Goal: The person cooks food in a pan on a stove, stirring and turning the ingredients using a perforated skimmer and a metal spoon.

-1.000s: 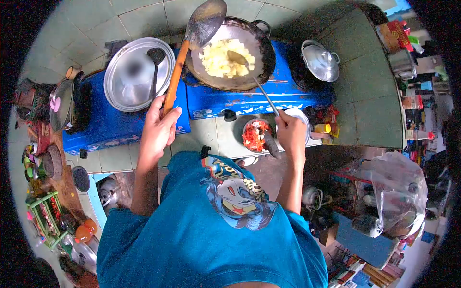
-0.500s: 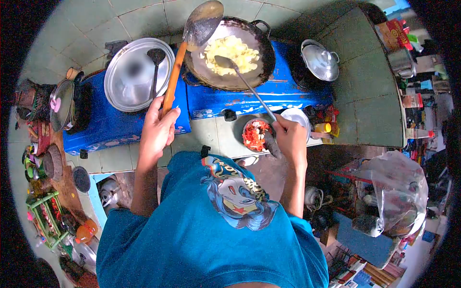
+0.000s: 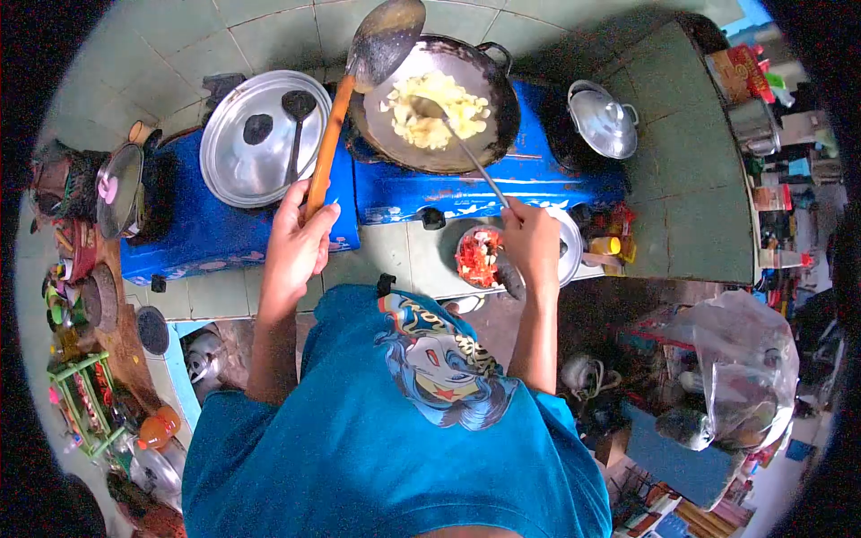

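Observation:
My left hand [image 3: 298,244] is closed around the wooden handle of a skimmer [image 3: 387,47]. The skimmer's wide metal head is raised at the wok's left rim. In my right hand [image 3: 532,247] is the handle of a long metal spatula [image 3: 478,164]; its blade sits among pale yellow sliced pieces [image 3: 439,133]. Those pieces lie in the middle of a dark two-handled wok [image 3: 495,85] on the blue stove [image 3: 395,193]. Just below my right hand stands a bowl of chopped red and whitish pieces [image 3: 478,258], with a dark rounded tool against it.
A large round lid [image 3: 224,170] with a dark ladle [image 3: 296,134] on it covers the stove's left side. A lidded silver pot [image 3: 601,117] stands on the right. Beside the red pieces are a white plate [image 3: 570,247] and a yellow-capped container [image 3: 605,245].
My right hand has moved left and a little up, shifting the spatula's blade right and deeper into the yellow pieces. My left hand holds the skimmer almost still.

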### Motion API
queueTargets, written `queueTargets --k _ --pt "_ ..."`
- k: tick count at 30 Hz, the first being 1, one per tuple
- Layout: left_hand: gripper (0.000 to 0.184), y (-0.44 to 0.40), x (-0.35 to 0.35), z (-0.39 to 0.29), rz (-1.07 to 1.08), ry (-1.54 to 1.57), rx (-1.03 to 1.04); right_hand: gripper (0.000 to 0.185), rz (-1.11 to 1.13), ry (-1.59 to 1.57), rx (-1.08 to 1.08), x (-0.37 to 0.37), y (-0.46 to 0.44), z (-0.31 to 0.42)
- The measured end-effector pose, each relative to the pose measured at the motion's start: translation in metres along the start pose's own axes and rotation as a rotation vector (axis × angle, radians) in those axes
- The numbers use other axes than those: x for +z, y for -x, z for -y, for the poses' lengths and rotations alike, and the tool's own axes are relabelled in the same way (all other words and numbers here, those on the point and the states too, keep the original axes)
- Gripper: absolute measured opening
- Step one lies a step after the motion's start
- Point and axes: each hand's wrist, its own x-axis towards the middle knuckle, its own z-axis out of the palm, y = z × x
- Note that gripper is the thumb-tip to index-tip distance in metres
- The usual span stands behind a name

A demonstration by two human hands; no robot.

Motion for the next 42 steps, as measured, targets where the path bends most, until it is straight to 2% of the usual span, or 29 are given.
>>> queueTargets --k 9,14,18,24,30,32,34,38,42 --pt "0.035 -0.003 0.001 0.001 0.010 0.024 0.001 0.022 0.000 -0.026 -0.068 0.012 -0.005 0.010" --pt "0.035 -0.003 0.002 0.001 -0.007 0.014 -0.004 0.022 0.023 -0.014 -0.018 -0.001 -0.006 0.020" --pt "0.034 -0.004 0.002 0.002 -0.012 0.014 0.000 0.019 -0.019 -0.091 -0.085 0.008 0.001 0.021" --pt "0.033 -0.003 0.000 0.001 -0.014 0.036 0.001 0.021 0.020 0.025 -0.027 0.007 -0.006 0.019" --pt "0.035 -0.002 0.002 -0.001 0.006 0.059 0.011 0.019 -0.067 -0.023 -0.046 0.026 -0.016 0.018" --pt "0.035 -0.001 0.000 -0.002 -0.005 0.058 0.013 0.022 0.015 0.055 -0.040 0.014 -0.010 0.019" --pt "0.035 0.000 -0.001 -0.002 -0.011 0.052 0.005 0.023 0.043 0.001 -0.004 0.003 -0.011 0.015" --pt "0.035 -0.001 -0.002 0.001 0.011 0.040 0.007 0.022 -0.140 -0.070 0.051 0.013 -0.021 0.002" --pt "0.036 0.000 0.002 -0.001 0.000 0.039 -0.015 0.019 0.005 0.022 -0.031 0.012 -0.020 0.006"
